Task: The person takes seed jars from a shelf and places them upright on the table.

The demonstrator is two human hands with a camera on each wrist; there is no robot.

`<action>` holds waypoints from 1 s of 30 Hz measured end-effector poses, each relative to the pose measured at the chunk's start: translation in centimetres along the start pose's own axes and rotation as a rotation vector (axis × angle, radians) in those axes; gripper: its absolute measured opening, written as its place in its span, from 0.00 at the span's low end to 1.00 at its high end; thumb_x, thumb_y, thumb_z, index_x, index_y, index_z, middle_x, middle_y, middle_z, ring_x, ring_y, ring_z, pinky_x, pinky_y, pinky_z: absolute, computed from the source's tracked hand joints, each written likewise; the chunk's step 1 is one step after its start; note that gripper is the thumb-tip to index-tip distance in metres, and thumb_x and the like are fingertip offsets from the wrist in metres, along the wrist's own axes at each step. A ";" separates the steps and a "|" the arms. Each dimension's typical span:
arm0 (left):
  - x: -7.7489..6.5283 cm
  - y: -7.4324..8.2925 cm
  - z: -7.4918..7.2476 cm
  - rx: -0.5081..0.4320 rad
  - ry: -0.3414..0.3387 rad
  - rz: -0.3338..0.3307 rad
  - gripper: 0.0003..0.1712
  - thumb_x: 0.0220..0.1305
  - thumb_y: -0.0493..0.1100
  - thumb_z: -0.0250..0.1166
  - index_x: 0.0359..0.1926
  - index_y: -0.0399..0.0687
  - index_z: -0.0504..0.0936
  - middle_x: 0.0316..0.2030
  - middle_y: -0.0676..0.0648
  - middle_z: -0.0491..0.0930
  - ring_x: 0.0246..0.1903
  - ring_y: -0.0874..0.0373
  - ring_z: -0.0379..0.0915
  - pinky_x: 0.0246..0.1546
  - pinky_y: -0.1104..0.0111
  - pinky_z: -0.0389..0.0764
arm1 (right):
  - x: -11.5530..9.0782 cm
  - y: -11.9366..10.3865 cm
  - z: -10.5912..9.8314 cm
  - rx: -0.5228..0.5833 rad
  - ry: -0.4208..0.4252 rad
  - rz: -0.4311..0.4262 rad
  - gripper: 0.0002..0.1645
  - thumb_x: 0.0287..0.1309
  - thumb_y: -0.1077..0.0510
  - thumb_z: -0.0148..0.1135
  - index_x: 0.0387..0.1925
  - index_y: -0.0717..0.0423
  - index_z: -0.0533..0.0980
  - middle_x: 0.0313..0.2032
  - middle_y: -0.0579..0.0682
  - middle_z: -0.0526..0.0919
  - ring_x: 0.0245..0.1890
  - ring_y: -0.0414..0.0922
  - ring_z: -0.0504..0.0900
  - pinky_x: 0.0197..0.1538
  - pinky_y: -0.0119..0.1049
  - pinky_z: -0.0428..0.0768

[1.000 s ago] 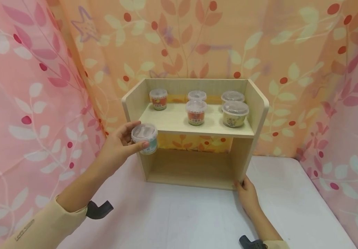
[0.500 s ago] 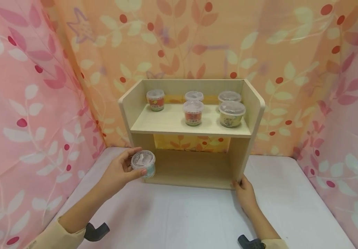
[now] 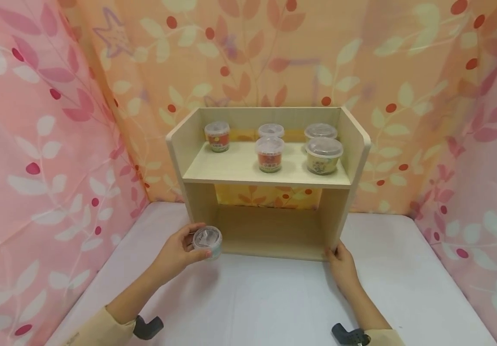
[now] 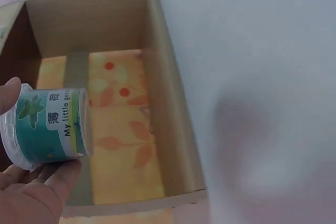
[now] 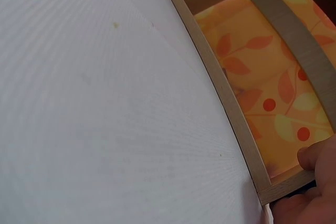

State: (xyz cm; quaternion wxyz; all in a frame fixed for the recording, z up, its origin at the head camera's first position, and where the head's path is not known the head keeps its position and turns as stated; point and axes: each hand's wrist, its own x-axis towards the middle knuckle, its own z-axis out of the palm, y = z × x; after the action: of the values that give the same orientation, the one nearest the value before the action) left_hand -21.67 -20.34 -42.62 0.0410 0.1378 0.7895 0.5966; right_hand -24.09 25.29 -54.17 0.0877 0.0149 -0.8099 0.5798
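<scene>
My left hand holds a small clear plastic tub between thumb and fingers, at the lower left front of a wooden shelf. In the left wrist view the tub shows a teal label with a green leaf and "My little garden" lettering, partly cut by its curve. My right hand grips the bottom right front corner of the shelf; in the right wrist view its thumb lies on the inner side of the wooden edge, with fingers curled outside.
On the upper shelf stand a red-labelled tub at left, two more in the middle, the front one red-labelled, and two wider yellowish lidded tubs at right. A white-covered table lies in front. Patterned curtains hang behind and beside.
My left hand has lowered the tub from the upper shelf's left front edge to near the shelf's bottom left corner. My right hand keeps its grip on the right corner.
</scene>
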 end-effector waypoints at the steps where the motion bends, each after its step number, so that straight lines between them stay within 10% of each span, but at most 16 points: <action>1: 0.0 -0.7 0.0 -0.003 0.002 -0.006 0.46 0.53 0.39 0.80 0.70 0.37 0.68 0.63 0.34 0.72 0.63 0.42 0.74 0.55 0.68 0.83 | 0.0 0.0 0.1 0.014 -0.006 -0.001 0.31 0.78 0.60 0.51 0.75 0.65 0.59 0.72 0.67 0.66 0.75 0.59 0.63 0.75 0.53 0.61; 13: 0.6 -5.9 0.2 -0.017 0.035 -0.082 0.46 0.54 0.35 0.79 0.71 0.34 0.66 0.63 0.33 0.71 0.64 0.42 0.74 0.53 0.70 0.84 | 0.0 -0.2 0.2 0.021 -0.011 -0.015 0.30 0.77 0.61 0.51 0.74 0.68 0.59 0.72 0.69 0.66 0.75 0.62 0.62 0.75 0.55 0.60; 30: 1.8 -8.0 1.3 0.029 0.040 -0.133 0.44 0.49 0.34 0.81 0.67 0.35 0.70 0.63 0.34 0.73 0.62 0.40 0.74 0.57 0.65 0.82 | 0.3 0.3 0.2 -0.016 0.019 -0.035 0.29 0.77 0.63 0.51 0.74 0.66 0.61 0.70 0.68 0.68 0.74 0.61 0.64 0.74 0.54 0.62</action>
State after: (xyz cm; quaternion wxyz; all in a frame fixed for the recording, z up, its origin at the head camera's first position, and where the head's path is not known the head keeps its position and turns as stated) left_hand -24.50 -20.68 -50.46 0.0629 0.0737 0.8063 0.5835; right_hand -24.43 25.25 -54.45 0.1058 0.0228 -0.8132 0.5719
